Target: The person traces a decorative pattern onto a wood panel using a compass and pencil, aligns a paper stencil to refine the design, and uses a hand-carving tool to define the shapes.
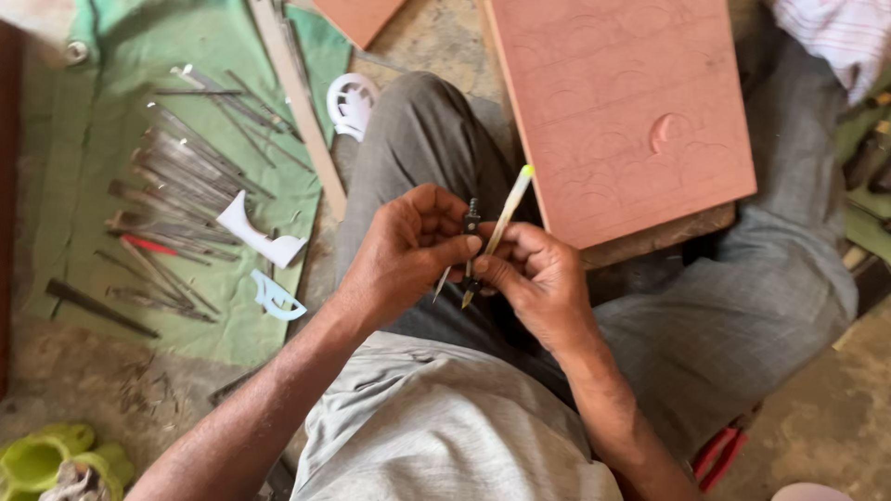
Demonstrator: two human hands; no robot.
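My left hand (pixel 406 249) and my right hand (pixel 536 278) meet over my lap, both pinching a small metal compass (pixel 471 243) that carries a cream pencil (pixel 501 223) with a green end. The compass hinge points up and its steel point and the pencil tip point down toward my grey trousers. A reddish-brown stone slab (pixel 624 109) with faint incised arcs and one carved oval hollow rests on my right knee, just beyond the hands.
A green cloth (pixel 200 46) at the left holds several metal chisels (pixel 176 176), a white curved template (pixel 255 237) and a pale blue one (pixel 275 297). A long wooden straightedge (pixel 299 102), a white round piece (pixel 351 104), green sandals (pixel 56 459) and red-handled pliers (pixel 719 455) lie about.
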